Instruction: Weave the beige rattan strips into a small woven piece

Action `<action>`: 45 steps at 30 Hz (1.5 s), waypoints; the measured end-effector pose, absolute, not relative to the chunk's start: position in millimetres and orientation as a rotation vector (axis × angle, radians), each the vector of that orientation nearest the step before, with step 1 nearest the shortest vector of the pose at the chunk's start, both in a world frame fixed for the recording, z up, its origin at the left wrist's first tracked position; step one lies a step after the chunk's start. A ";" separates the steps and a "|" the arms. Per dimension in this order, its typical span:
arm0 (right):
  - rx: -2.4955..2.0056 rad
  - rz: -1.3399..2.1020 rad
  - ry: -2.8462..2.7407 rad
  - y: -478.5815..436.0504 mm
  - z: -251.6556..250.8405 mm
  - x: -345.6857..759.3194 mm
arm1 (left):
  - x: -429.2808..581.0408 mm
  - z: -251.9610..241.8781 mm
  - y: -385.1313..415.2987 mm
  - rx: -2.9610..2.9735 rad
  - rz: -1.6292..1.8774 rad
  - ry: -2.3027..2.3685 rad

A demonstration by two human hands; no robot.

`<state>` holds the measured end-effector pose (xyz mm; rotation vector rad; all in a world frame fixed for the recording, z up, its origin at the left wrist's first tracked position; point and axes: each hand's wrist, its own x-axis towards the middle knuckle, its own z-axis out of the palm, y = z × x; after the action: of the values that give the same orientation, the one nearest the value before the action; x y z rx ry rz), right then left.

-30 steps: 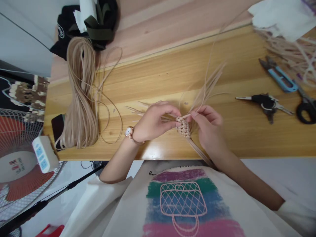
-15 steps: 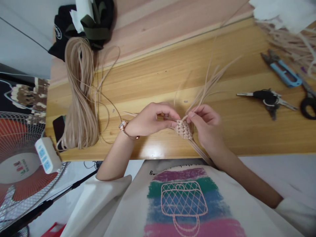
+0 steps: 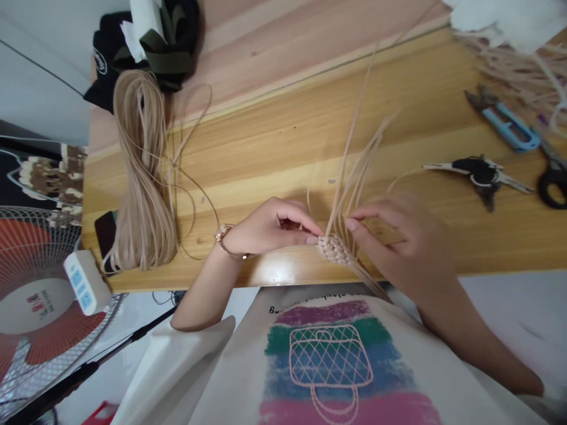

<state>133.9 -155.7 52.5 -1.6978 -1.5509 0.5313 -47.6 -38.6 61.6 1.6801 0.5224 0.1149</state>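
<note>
A small woven piece of beige cord (image 3: 335, 249) is near the front edge of the wooden table. My left hand (image 3: 283, 227), with a watch on its wrist, pinches the left corner of this knotted piece between thumb and forefinger. Loose strands (image 3: 361, 162) fan up from the weave across the table, and others trail down toward my shirt. To the right, my right hand (image 3: 398, 242) is slightly blurred; its thumb and forefinger come together on one of the cord strands close to the weave.
A large hank of beige cord (image 3: 139, 177) lies at left, over a dark phone (image 3: 105, 233). Near it are a white power strip (image 3: 87, 283) and a fan (image 3: 35, 295). At right are keys (image 3: 481, 174), blue-handled snips (image 3: 509, 127) and black-handled scissors (image 3: 553, 186).
My right hand has moved right, away from my left hand, opening a gap between them. The woven piece has tilted and sits slightly lower, and its loose strands have swung leftward.
</note>
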 end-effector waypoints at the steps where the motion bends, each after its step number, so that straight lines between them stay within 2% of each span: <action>1: -1.624 0.555 -1.603 -154.4 55.0 136.0 | -48.0 60.8 -38.5 1.684 0.118 0.510; 9: -1.439 1.370 -1.637 -112.7 67.2 145.8 | -43.9 67.2 -43.2 1.663 0.154 0.666; 13: -1.389 1.604 -1.706 -87.1 69.1 146.4 | -40.1 75.0 -43.5 1.684 0.139 0.726; 23: -1.225 1.766 -1.844 -80.1 47.3 142.7 | -40.2 73.8 -41.9 1.838 0.024 0.663; 30: -1.242 2.090 -1.512 -99.4 38.5 139.3 | -44.4 67.7 -42.2 1.831 -0.065 0.568; 39: -1.218 2.061 -1.334 -121.5 26.9 139.7 | -47.3 59.8 -42.2 1.906 -0.126 0.501; 42: -1.263 2.037 -1.282 -126.2 27.0 143.4 | -47.8 61.2 -53.2 2.143 -0.017 0.549; 45: -1.308 1.951 -1.179 -122.9 33.2 148.6 | -48.8 69.4 -68.5 2.389 0.307 0.696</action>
<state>148.6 -122.9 33.2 -1.3083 -1.1793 1.9509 -48.8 -68.5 69.4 2.3889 0.6956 0.3071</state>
